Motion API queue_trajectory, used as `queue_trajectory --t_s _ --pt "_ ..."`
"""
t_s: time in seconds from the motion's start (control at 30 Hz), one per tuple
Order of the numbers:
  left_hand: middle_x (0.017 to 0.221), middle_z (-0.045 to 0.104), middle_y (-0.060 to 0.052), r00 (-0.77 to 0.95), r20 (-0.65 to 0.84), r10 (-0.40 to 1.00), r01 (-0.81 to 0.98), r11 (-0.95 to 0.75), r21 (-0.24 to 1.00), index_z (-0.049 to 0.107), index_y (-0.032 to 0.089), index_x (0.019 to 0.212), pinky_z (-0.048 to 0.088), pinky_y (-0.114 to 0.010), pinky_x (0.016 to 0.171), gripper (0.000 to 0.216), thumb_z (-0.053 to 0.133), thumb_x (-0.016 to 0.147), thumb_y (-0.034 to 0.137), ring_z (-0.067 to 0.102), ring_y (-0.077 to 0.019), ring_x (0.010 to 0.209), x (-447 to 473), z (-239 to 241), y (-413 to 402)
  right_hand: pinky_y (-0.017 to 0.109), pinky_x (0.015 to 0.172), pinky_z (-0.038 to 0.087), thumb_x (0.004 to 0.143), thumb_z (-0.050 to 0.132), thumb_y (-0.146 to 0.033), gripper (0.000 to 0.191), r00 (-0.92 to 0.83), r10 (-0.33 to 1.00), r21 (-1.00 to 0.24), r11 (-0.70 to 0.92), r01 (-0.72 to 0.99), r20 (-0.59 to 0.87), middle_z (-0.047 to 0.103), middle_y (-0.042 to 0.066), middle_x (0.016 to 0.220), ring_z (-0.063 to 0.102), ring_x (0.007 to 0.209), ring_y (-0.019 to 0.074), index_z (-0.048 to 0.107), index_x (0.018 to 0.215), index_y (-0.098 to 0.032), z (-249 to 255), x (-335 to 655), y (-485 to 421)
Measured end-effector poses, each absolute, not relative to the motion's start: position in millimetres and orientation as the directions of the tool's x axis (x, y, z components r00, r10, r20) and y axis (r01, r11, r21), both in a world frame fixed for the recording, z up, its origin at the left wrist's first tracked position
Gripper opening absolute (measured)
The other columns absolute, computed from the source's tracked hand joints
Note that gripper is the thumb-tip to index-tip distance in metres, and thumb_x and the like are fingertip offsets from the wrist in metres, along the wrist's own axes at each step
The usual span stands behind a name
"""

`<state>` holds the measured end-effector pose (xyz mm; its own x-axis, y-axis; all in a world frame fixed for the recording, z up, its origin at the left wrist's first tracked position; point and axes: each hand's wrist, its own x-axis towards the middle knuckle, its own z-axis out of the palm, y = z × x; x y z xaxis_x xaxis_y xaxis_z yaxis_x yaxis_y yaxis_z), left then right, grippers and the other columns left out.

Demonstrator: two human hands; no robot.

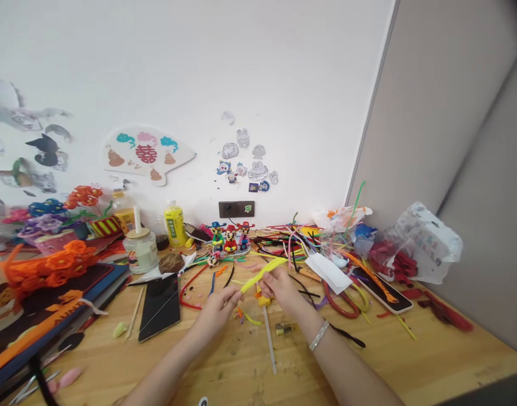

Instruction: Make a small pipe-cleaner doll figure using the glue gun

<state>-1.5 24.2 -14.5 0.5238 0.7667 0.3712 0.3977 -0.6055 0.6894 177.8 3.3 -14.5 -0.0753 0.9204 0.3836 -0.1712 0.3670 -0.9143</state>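
From my remote station I find the yellow bundle [264, 273] at six o'clock of the view's centre, raised above the counter [233, 372]. The left hand [218, 304] has its fingers pinched on the eight o'clock end; the right hand [279, 286] grasps it past mid-length, leaving the two o'clock end projecting. I judge the paired hold keeps it straight and steady. The black phone [160, 307], at eight o'clock, lies outside the working space, presumably for clearance. Condition: bright yellow, slender, slightly flared at the free end, apparently several strands together; I cannot count them.
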Motion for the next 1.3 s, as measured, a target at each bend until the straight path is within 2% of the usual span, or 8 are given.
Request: queue_trajectory --t_s 0.13,0.37,0.67,0.87,1.03,1.17,1.3 --pt "0.055 0.05 0.003 0.592 0.272 0.759 0.328 -0.535 0.779 0.053 0.016 0.063 0.035 -0.021 0.053 0.031 0.04 0.078 0.041 0.046 -0.0127 0.054 2.1 -16.2 20.5 0.02 0.041 0.021 0.075 0.052 -0.047 0.032 -0.024 0.934 -0.904 0.338 -0.26 0.356 0.031 -0.009 0.043 0.026 0.039 0.0057 0.056 0.072 -0.016 -11.2 180.0 2.7" --pt "0.055 0.049 0.003 0.624 0.162 0.765 0.249 -0.391 0.886 0.051 0.017 0.062 0.034 -0.022 0.055 0.034 0.043 0.076 0.047 0.045 -0.0127 0.056 3.1 -15.1 19.1 0.021 0.041 0.018 0.076 0.049 -0.048 0.032 0.069 0.94 -0.869 0.335 -0.363 0.334 0.026 -0.01 0.041 0.02 0.038 0.0059 0.051 0.067 -0.018 -4.6 183.7 1.4" --pt "0.047 0.037 0.008 0.631 0.055 0.774 0.135 -0.179 0.975 0.051 0.016 0.06 0.024 -0.021 0.048 0.038 0.051 0.069 0.052 0.032 -0.0085 0.047 7.8 -14.1 12.3 0.021 0.04 0.017 0.077 0.048 -0.049 0.033 0.173 0.925 -0.876 0.377 -0.301 0.338 0.025 -0.01 0.042 0.021 0.037 0.0061 0.048 0.065 -0.019 -14.5 183.2 7.7" --pt "0.041 0.027 0.011 0.656 -0.003 0.754 0.017 -0.01 1.0 0.047 0.017 0.062 0.022 -0.021 0.047 0.039 0.053 0.066 0.055 0.021 -0.0061 0.041 8.5 -15.5 12.9 0.021 0.044 0.028 0.075 0.054 -0.043 0.025 0.091 0.919 -0.894 0.394 -0.214 0.384 0.036 -0.008 0.049 0.033 0.043 0.0073 0.05 0.077 -0.019 -11.2 185.5 7.1" --pt "0.04 0.028 0.011 0.663 -0.036 0.748 -0.019 0.065 0.998 0.048 0.016 0.061 0.022 -0.021 0.046 0.037 0.057 0.064 0.052 0.02 -0.0051 0.041 6.6 -13.8 13.8 0.022 0.051 0.036 0.078 0.051 -0.041 0.021 0.028 0.91 -0.897 0.413 -0.156 0.414 0.047 -0.003 0.064 0.044 0.054 0.0092 0.048 0.078 -0.02 -6.3 186.7 1.9" --pt "0.041 0.029 0.011 0.663 -0.056 0.747 -0.007 0.081 0.997 0.051 0.015 0.062 0.019 -0.02 0.045 0.037 0.059 0.063 0.051 0.021 -0.0051 0.041 3.9 -13.0 15.2 0.021 0.046 0.035 0.084 0.036 -0.043 0.022 -0.067 0.902 -0.901 0.416 -0.124 0.426 0.048 -0.003 0.067 0.041 0.048 0.0088 0.041 0.081 -0.022 -6.7 184.8 0.8" --pt "0.041 0.031 0.01 0.653 -0.085 0.753 0.037 0.08 0.996 0.052 0.014 0.062 0.015 -0.021 0.044 0.039 0.059 0.061 0.053 0.021 -0.0051 0.041 0.0 -13.3 18.9 0.022 0.05 0.035 0.085 0.035 -0.045 0.027 -0.086 0.894 -0.898 0.439 -0.023 0.44 0.046 -0.003 0.066 0.039 0.05 0.0089 0.043 0.076 -0.021 -9.8 185.0 1.5"
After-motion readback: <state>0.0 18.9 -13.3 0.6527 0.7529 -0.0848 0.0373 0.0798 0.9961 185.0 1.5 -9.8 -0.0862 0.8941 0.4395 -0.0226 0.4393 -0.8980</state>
